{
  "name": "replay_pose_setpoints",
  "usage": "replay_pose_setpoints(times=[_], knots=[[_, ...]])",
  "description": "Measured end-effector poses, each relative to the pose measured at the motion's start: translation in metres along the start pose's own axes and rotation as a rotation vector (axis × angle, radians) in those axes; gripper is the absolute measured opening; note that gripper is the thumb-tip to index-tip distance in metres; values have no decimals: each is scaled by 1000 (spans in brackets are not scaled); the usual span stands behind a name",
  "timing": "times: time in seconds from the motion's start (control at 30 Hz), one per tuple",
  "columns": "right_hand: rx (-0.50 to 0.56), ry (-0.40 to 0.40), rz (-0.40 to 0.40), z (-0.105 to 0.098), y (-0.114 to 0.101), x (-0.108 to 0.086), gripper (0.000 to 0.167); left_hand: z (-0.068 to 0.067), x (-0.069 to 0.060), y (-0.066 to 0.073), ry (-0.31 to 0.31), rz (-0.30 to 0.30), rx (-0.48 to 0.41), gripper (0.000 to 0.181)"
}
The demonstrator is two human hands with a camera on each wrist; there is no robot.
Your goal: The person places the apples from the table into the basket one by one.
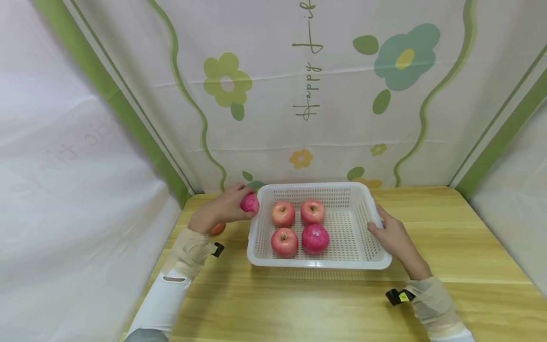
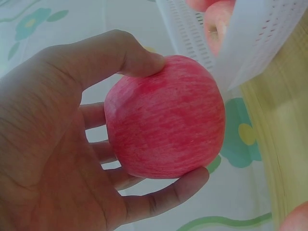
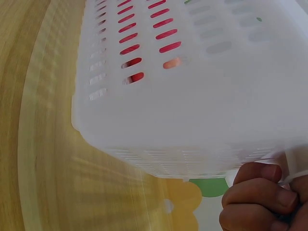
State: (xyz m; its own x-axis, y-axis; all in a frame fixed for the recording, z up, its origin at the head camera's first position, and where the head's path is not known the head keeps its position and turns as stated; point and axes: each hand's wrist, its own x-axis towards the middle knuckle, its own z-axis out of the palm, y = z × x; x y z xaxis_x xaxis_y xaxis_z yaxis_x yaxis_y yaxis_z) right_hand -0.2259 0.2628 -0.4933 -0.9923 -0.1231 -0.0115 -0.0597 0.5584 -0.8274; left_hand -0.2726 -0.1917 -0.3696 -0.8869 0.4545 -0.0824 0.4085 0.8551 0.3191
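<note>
A red apple [image 1: 250, 203] is in my left hand [image 1: 226, 206], just beside the left rim of a white plastic basket [image 1: 320, 264]. In the left wrist view the thumb lies over one side of this apple [image 2: 166, 118] and the fingers curl round the other. My right hand [image 1: 393, 237] grips the basket's right rim, its curled fingers [image 3: 257, 195] showing in the right wrist view. Inside the basket, several apples sit in the left and middle part, one of them a darker pinkish-red apple [image 1: 315, 239]. Another apple [image 1: 218, 228] lies on the table, partly hidden by the left wrist.
The basket is near the back of a wooden table [image 1: 299, 304]. Behind it hangs a white cloth [image 1: 265, 133] printed with flowers, and cloth walls stand at the left and right.
</note>
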Motion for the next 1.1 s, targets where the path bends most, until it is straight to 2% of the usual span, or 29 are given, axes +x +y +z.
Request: replay_pose_setpoints(times=[0.2, 0.63, 1.1], knots=[[-2, 5, -6, 0, 1, -1, 76, 0, 5, 4, -16, -18, -7, 67], [-15, 3, 8, -1, 3, 0, 75, -2, 21, 15, -22, 2, 18, 70], [-3, -1, -8, 0, 1, -1, 75, -4, 29, 25, -51, -6, -10, 72]])
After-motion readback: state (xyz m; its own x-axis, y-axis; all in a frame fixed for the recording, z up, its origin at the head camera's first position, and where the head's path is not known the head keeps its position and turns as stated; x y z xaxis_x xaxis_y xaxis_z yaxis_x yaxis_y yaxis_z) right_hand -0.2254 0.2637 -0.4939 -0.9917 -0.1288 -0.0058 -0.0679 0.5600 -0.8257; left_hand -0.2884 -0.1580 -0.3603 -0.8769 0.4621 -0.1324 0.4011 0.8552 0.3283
